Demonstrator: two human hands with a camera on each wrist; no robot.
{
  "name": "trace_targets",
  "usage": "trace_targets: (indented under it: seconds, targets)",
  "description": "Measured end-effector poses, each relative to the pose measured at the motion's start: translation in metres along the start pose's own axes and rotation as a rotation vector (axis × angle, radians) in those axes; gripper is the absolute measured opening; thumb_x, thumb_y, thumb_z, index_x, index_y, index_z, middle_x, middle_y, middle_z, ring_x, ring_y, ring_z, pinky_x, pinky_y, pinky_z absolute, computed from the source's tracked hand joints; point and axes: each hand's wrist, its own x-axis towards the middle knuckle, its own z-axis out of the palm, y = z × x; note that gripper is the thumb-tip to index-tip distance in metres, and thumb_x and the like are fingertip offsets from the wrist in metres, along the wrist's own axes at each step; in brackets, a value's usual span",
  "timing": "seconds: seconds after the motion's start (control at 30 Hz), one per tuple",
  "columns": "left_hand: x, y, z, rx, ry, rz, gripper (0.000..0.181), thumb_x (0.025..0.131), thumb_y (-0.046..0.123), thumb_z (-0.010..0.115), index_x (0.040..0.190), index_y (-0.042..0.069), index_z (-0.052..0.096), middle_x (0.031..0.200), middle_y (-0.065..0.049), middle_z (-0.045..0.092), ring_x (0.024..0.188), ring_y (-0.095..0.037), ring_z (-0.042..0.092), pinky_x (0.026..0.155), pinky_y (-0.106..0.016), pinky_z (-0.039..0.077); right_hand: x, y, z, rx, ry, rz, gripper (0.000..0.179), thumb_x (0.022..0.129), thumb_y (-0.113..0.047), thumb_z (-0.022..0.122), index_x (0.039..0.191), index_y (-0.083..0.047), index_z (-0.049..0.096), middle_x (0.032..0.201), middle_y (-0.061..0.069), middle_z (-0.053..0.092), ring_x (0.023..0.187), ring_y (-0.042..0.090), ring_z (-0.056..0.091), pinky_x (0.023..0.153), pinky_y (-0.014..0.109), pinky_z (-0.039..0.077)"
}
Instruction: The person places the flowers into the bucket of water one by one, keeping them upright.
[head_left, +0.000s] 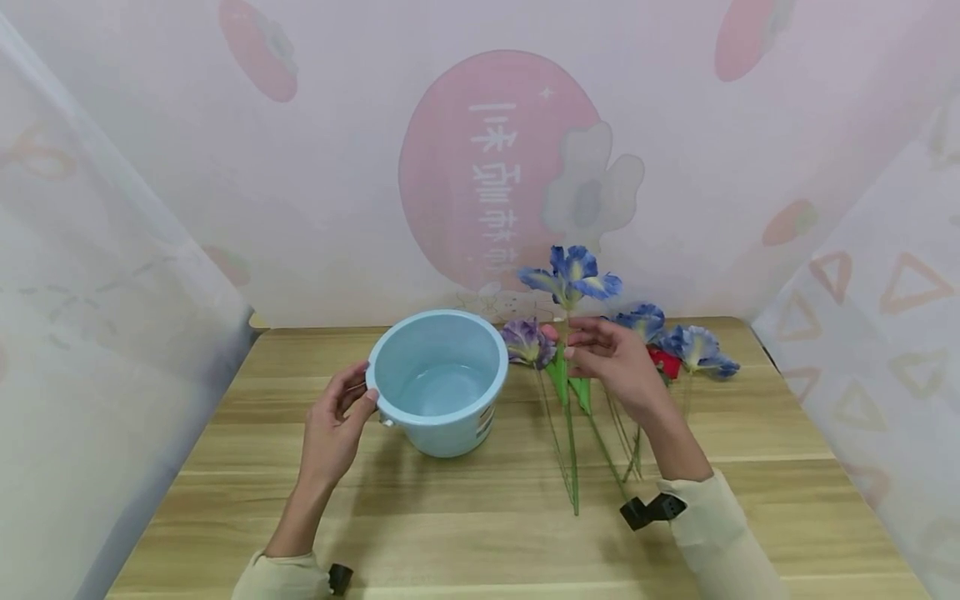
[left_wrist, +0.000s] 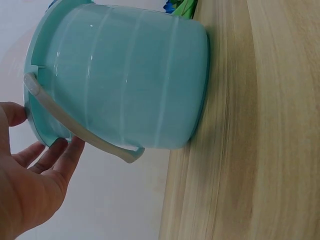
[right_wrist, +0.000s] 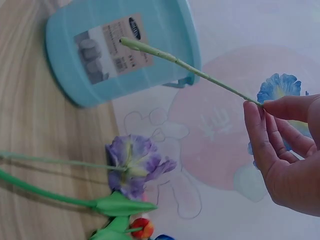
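Observation:
A light blue plastic bucket (head_left: 442,437) stands upright on the wooden table, its opening towards the head camera and the inside bare. My left hand (head_left: 333,433) holds its rim at the left, thumb on one side and fingers on the other. The pale handle (left_wrist: 80,127) hangs down along the bucket's wall in the left wrist view. To the bucket's right, my right hand (head_left: 618,367) pinches the thin green stem (right_wrist: 200,74) of a blue artificial iris (head_left: 573,279) between thumb and fingertips. The bloom is above the hand and the stem points down, apart from the bucket.
Lying right of the bucket are a purple flower (head_left: 528,343), blue flowers (head_left: 697,348), a red flower (head_left: 663,363) and green leaves (head_left: 581,393). Their stems point towards the front of the wooden table (head_left: 262,467). A printed cloth (head_left: 337,192) hangs behind.

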Motion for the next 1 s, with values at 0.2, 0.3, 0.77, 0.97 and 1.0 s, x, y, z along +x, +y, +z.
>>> trace_targets:
  seconds: [0.2,0.3,0.77,0.97,1.0]
  targets:
    - [0.001,-0.001,-0.001,-0.002,0.002,-0.002,0.046,0.109,0.013,0.065,0.153,0.005,0.055,0.147,-0.021,0.061,0.125,-0.007,0.066,0.095,-0.013,0.059,0.006,-0.017,0.011,0.004,-0.020,-0.035,0.050,0.105,-0.010,0.069,0.153,-0.008,0.056,0.133,0.021,0.063,0.106,0.014,0.074,0.086,0.036,0.069]
    - [0.000,-0.001,-0.001,0.003,0.006,-0.009,0.046,0.109,0.015,0.064,0.153,0.006,0.055,0.147,-0.019,0.062,0.124,-0.004,0.066,0.095,-0.013,0.059,0.011,-0.026,0.018,0.013,-0.034,-0.050,0.049,0.104,-0.009,0.069,0.152,-0.008,0.057,0.130,0.019,0.066,0.106,0.017,0.074,0.086,0.035,0.069]
    - [-0.001,0.000,-0.001,0.000,0.004,-0.013,0.048,0.109,0.017,0.065,0.154,0.005,0.054,0.147,-0.020,0.061,0.124,-0.003,0.066,0.095,-0.012,0.059,0.033,-0.058,0.053,0.054,-0.062,-0.081,0.047,0.102,-0.006,0.071,0.148,-0.008,0.060,0.125,0.019,0.065,0.107,0.033,0.072,0.090,0.043,0.069]
    - [-0.001,0.000,0.000,-0.004,0.003,-0.008,0.048,0.109,0.016,0.065,0.154,0.004,0.054,0.146,-0.021,0.061,0.123,-0.003,0.066,0.095,-0.013,0.059,0.048,-0.065,0.068,0.072,-0.086,-0.108,0.048,0.102,-0.008,0.072,0.149,-0.009,0.061,0.127,0.020,0.066,0.104,0.028,0.074,0.087,0.040,0.069]
    - [0.000,0.000,0.000,-0.006,0.003,-0.007,0.048,0.109,0.016,0.065,0.153,0.004,0.055,0.146,-0.021,0.062,0.123,-0.003,0.066,0.095,-0.013,0.059,0.050,-0.065,0.070,0.080,-0.090,-0.113,0.048,0.102,-0.008,0.072,0.148,-0.009,0.062,0.126,0.020,0.067,0.103,0.027,0.074,0.089,0.044,0.069]
